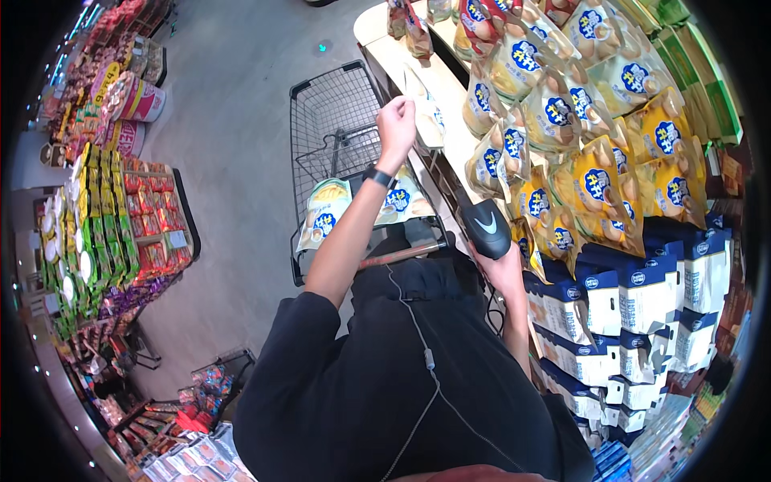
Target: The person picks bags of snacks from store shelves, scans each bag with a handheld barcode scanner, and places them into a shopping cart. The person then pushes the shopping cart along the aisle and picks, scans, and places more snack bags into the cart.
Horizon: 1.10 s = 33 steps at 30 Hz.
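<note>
Raised over the right side of the shopping cart (pixel 333 108), my left hand (pixel 395 127) is closed at the edge of a pale snack bag (pixel 427 111), which shows nearly edge-on beside the display shelf. A dark band circles that wrist. My right hand (pixel 503 263) grips a black handheld barcode scanner (pixel 485 228), its head pointing toward the shelf; some of the fingers are hidden beneath it. Between my arm and the cart's near end lie a pale yellow-and-white snack bag (pixel 324 215) and another similar bag (pixel 406 201), partly covered by my left forearm.
Snack bags (pixel 594 183) crowd the sloped display to my right, with blue-and-white cartons (pixel 582 309) stacked nearer. Along the left stand green and yellow packets (pixel 96 229) and red packets (pixel 157 213). Grey floor (pixel 225 161) runs between. A thin cord (pixel 429 359) hangs down my front.
</note>
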Each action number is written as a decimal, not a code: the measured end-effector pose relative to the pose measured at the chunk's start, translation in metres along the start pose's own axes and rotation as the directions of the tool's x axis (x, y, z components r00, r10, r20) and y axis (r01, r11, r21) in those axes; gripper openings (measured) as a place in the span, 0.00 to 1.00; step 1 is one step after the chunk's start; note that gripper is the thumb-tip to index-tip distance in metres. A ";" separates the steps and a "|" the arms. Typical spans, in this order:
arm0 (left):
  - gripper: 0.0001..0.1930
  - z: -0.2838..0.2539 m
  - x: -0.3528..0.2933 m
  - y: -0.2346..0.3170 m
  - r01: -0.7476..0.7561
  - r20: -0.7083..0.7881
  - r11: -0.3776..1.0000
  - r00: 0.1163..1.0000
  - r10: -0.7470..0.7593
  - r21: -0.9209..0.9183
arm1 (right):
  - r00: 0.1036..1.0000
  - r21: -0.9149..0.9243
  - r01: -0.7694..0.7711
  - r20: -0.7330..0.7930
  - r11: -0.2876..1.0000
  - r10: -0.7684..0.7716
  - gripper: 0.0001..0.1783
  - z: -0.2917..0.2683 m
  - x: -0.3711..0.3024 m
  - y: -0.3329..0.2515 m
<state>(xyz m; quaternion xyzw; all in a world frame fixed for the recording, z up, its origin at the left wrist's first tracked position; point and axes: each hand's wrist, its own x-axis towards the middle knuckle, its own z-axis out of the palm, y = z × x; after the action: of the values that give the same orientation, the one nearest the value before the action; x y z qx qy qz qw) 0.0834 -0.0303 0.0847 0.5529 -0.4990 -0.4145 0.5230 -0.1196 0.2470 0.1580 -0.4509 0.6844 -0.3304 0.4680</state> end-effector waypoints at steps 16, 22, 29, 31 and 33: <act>0.14 0.134 0.018 -0.073 0.279 0.326 0.958 0.913 -0.244 -0.065 | 0.982 0.030 -0.117 -0.148 0.993 0.120 0.18 -0.029 -0.012 0.047; 0.23 0.106 0.021 -0.064 0.488 0.485 0.862 0.792 -0.371 -0.139 | 0.979 -0.001 -0.182 -0.091 0.983 0.181 0.17 -0.031 -0.006 0.041; 0.29 -0.042 -0.016 -0.086 0.179 0.425 0.974 0.877 -0.224 0.142 | 0.990 0.009 -0.078 -0.114 0.997 0.079 0.12 -0.019 0.000 0.028; 0.38 -0.108 -0.041 -0.102 -0.003 0.392 0.925 0.906 -0.158 0.380 | 0.988 -0.028 -0.112 -0.106 0.993 0.108 0.12 -0.016 0.001 0.028; 0.52 -0.179 -0.075 -0.109 -0.136 0.414 0.755 0.890 -0.192 0.641 | 0.989 -0.033 -0.125 -0.088 0.992 0.122 0.12 -0.012 0.001 0.030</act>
<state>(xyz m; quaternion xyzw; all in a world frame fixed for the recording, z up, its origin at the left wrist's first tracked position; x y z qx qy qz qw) 0.2599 0.0682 -0.0090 0.5949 -0.7115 -0.3391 0.1577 -0.1403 0.2571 0.1358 -0.4020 0.7367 -0.3068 0.4489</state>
